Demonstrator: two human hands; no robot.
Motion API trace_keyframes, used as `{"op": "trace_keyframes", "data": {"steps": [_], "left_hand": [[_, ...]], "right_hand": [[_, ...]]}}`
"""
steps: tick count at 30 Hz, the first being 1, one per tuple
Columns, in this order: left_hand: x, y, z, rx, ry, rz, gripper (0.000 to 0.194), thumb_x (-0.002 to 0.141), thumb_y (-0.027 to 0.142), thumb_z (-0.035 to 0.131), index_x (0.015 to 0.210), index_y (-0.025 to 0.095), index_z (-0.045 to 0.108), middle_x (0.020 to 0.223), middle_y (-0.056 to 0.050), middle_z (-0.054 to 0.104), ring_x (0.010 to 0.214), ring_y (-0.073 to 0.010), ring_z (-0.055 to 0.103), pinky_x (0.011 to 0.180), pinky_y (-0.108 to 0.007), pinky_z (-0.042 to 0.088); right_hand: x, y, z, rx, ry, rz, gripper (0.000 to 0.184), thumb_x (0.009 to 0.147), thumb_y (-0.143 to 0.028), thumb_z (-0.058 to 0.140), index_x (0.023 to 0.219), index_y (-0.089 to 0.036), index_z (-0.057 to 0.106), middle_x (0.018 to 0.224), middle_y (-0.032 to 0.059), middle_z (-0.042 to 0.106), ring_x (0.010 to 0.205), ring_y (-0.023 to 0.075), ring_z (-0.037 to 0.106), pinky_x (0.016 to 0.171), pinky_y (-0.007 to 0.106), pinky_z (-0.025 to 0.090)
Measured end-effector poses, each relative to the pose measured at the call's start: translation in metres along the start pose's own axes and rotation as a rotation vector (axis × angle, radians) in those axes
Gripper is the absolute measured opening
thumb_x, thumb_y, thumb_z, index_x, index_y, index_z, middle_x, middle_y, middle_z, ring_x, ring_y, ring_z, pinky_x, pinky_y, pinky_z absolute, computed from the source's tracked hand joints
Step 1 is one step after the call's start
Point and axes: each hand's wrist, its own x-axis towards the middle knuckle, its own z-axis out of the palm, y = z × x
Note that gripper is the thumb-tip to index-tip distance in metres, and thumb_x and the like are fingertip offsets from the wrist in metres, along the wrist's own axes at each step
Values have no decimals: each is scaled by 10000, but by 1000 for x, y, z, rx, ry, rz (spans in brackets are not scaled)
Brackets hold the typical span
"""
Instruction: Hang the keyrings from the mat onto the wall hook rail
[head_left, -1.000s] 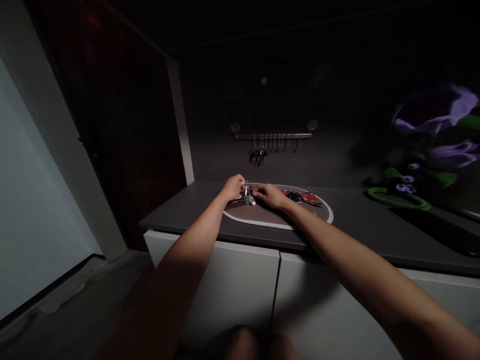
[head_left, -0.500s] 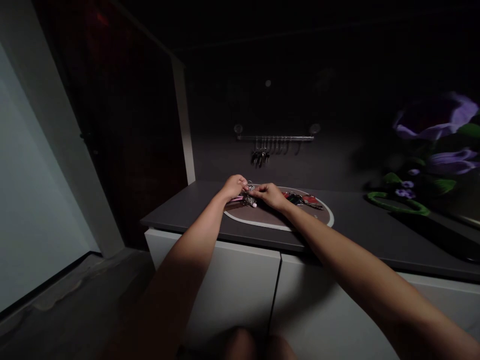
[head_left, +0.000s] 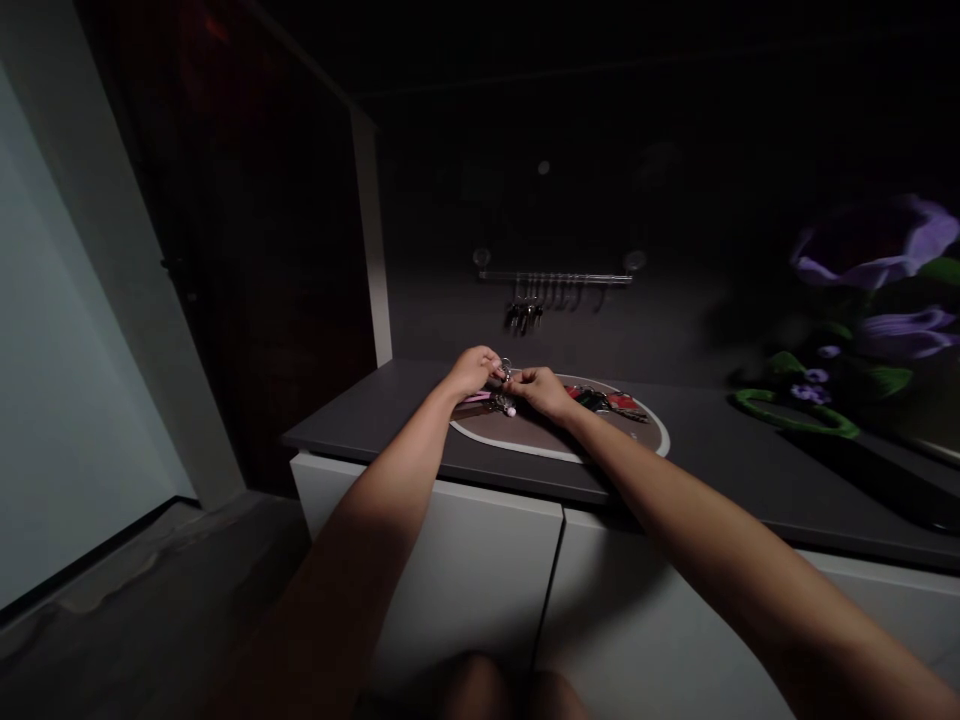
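Over an oval mat (head_left: 517,440) with a pale rim, my left hand (head_left: 476,370) pinches a metal key ring (head_left: 507,365) from the left. My right hand (head_left: 541,390) is closed at the ring's other side, thumb and finger pressed together. Just below my fingers lies a small bunch of keys and charms (head_left: 501,403) with a pink strap (head_left: 477,398) and a pale bead. Whether that bunch hangs from the ring cannot be made out. Right of my right hand, more keys and red and dark tags (head_left: 600,398) lie on the mat.
A clear rail (head_left: 555,277) with several hooks is fixed to the dark wall, and keys (head_left: 525,315) hang from its left hooks. Purple flowers (head_left: 874,255) and a green loop (head_left: 795,413) stand on the right of the grey counter (head_left: 720,470). White cabinet doors (head_left: 472,560) are below.
My two hands have come closer together, and the key ring now stands up between my fingertips. The right-hand pile of keys has stayed put. The view has shifted slightly.
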Motion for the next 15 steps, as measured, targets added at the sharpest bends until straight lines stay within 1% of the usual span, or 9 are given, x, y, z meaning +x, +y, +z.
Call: {"op": "trace_keyframes", "data": {"steps": [5, 7, 12, 15], "left_hand": [[4, -5, 0, -20, 27, 28, 120, 755, 81, 466, 653, 138, 493, 581, -11, 597, 564, -102, 548, 670, -260, 428], [4, -6, 1, -7, 38, 38, 118, 757, 86, 462, 657, 141, 490, 588, -13, 600, 569, -104, 551, 669, -259, 426], [3, -4, 2, 66, 84, 72, 95, 763, 121, 461, 683, 146, 506, 636, -30, 620, 620, -119, 567, 682, -261, 418], [2, -2, 2, 73, 115, 81, 103, 768, 134, 452, 680, 150, 504, 639, -29, 620, 637, -123, 572, 695, -262, 415]], "right_hand": [[-1, -5, -3, 86, 8, 15, 271, 577, -362, 616, 670, -110, 650, 594, 16, 611, 511, 82, 471, 523, 200, 362], [-1, -7, -6, 87, 11, 12, 252, 586, -348, 606, 657, -110, 647, 594, 18, 615, 512, 82, 479, 526, 198, 368], [1, -6, -13, -75, 59, -35, 276, 625, -373, 579, 684, -116, 662, 595, 12, 620, 526, 87, 494, 508, 185, 357], [0, -10, -18, -169, 60, -80, 263, 659, -350, 555, 714, -118, 667, 634, 18, 640, 559, 93, 520, 520, 179, 356]]}}
